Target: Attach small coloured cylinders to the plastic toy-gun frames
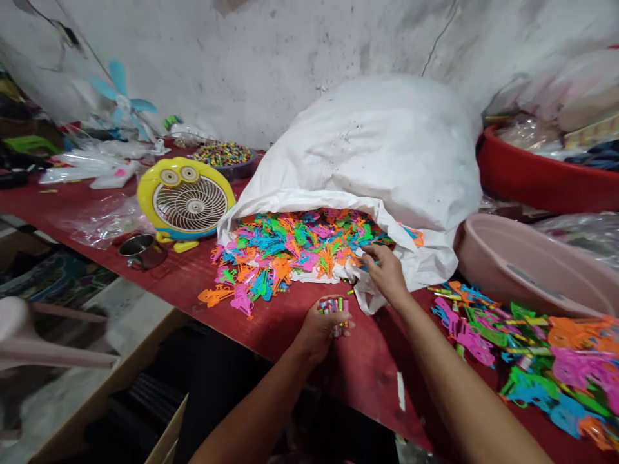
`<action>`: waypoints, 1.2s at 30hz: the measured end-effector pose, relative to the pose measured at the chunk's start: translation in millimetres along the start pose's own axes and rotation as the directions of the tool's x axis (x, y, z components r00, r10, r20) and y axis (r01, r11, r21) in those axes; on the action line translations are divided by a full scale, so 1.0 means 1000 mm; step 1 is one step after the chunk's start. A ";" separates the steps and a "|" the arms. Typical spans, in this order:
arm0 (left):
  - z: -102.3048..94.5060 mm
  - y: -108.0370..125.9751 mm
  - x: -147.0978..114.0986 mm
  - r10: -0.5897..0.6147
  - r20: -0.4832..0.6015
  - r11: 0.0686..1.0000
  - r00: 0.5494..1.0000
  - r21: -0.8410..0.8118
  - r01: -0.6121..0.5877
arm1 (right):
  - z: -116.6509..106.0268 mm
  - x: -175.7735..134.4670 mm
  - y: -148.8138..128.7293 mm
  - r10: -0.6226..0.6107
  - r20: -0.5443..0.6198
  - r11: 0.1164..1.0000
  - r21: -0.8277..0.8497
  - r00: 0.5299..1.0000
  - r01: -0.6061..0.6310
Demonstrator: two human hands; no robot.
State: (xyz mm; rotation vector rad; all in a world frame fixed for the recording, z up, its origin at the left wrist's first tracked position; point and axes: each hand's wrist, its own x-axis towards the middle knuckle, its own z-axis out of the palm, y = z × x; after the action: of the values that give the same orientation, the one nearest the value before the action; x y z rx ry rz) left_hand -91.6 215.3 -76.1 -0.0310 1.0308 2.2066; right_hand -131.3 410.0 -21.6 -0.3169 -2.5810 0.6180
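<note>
- Plastic pieces (290, 241) in orange, pink, green and blue fill the mouth of a white sack (377, 142) and spill onto the red table (184, 283). The sack lies with its mouth toward the person, which seems to put the pieces within easy reach.
- The left hand (319, 332) is curled around a bunch of small cylinders (340, 308), thumb laid across them. They line up side by side with their ends showing, probably so that each can be told apart and taken singly. The hand sits low, just in front of the sack's mouth, perhaps to keep the two kinds of thing near each other.
- The right hand (387, 270) is at the sack's mouth, fingers bent and partly drawn together at the edge of the pieces. Whether it grips one, I cannot tell.
- More pieces lie in a separate heap (575, 361) beside the right forearm, with cylinders in or among them; how they join is too small to tell. The gap between heap and sack likely keeps the two lots apart.
- A pink basin (512, 258) stands just behind that heap.
- Left of the sack, a yellow fan (195, 205) faces the person's side, presumably for air, with a metal cup (142, 251) near its foot.
</note>
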 end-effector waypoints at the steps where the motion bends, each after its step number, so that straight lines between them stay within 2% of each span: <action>1: -0.001 -0.001 0.001 0.014 -0.008 1.000 1.000 -0.008 -0.015 | 0.008 0.011 0.001 0.016 0.022 0.999 -0.035 1.000 -0.015; 5: -0.003 -0.004 0.005 0.058 -0.051 0.998 0.997 0.013 -0.057 | 0.042 0.027 0.008 0.070 0.087 0.989 -0.139 0.994 -0.057; 8: -0.003 -0.007 0.006 0.088 -0.060 0.995 0.994 0.048 -0.085 | 0.051 0.019 0.016 0.064 0.102 0.986 -0.159 0.993 -0.047; 15: -0.004 -0.009 0.008 0.124 -0.045 0.992 0.991 0.022 -0.123 | 0.025 0.004 0.036 0.029 0.144 1.000 -0.004 0.989 -0.028; 20: -0.005 -0.009 0.010 0.121 -0.062 0.992 0.991 0.032 -0.120 | -0.001 -0.012 0.027 0.025 0.090 0.982 0.182 0.996 -0.041; 22: -0.003 -0.009 0.010 0.123 -0.099 0.992 0.987 0.034 -0.121 | -0.009 -0.024 0.019 0.066 0.075 0.956 0.280 0.995 -0.084; 24: 0.000 -0.009 0.008 0.127 -0.130 0.992 0.983 0.043 -0.123 | -0.014 -0.041 0.010 0.179 0.081 0.872 0.449 0.981 -0.196; 27: 0.005 -0.009 0.006 0.130 -0.125 0.991 0.984 0.049 -0.125 | -0.016 -0.068 -0.002 0.351 0.148 0.622 0.701 0.925 -0.348; 30: 0.011 -0.011 0.004 0.123 -0.117 0.992 0.985 0.037 -0.120 | -0.015 -0.095 -0.008 0.433 0.173 0.442 0.814 0.885 -0.376; 33: 0.015 -0.014 0.004 0.114 -0.103 0.993 0.988 0.034 -0.111 | -0.015 -0.121 -0.011 0.482 0.178 0.330 0.870 0.858 -0.366; 36: 0.018 -0.019 0.004 0.092 -0.068 0.995 0.993 0.049 -0.089 | -0.014 -0.143 -0.012 0.465 0.239 0.265 0.881 0.852 -0.392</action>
State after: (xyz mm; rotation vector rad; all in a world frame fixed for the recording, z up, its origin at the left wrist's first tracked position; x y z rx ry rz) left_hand -79.0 238.6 -77.4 -0.0417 1.1421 2.2767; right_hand -2.0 358.7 -59.6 -0.6266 -1.6202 2.0685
